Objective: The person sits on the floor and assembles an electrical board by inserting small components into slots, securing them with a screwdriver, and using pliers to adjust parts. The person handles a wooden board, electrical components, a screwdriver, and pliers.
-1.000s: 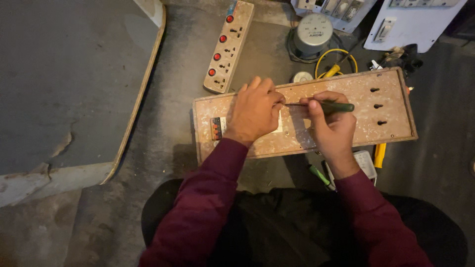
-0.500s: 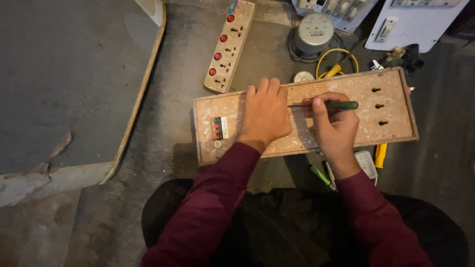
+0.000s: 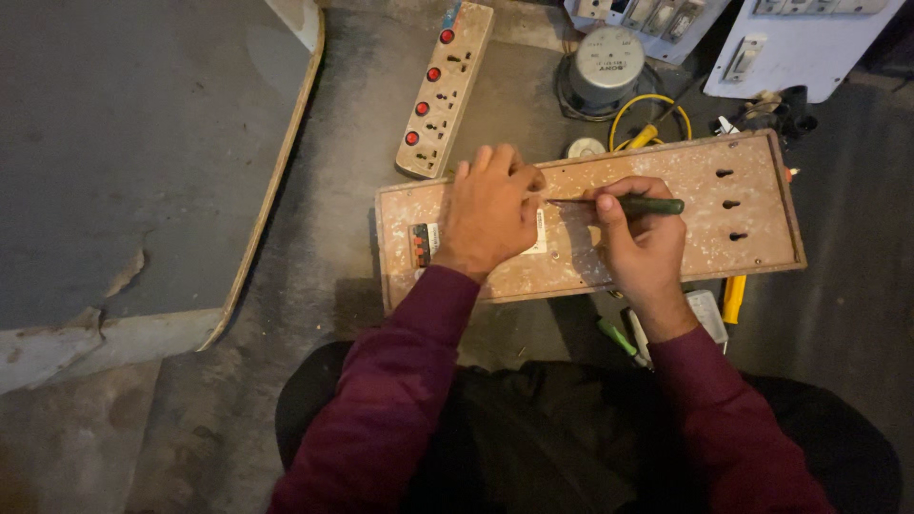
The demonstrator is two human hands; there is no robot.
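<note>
The left hand (image 3: 490, 214) lies flat with spread fingers on the middle of a long wooden board (image 3: 666, 247), pressing on it and holding nothing. The right hand (image 3: 640, 249) is closed around a green-handled screwdriver (image 3: 619, 203), which lies almost level, its tip pointing toward the left hand's fingertips. The board rests on the concrete floor (image 3: 343, 286) in front of the person's knees. Just beyond the board's far left corner lies a beige power strip (image 3: 446, 90) with red switches. A yellow cable (image 3: 647, 119) is near the far edge.
</note>
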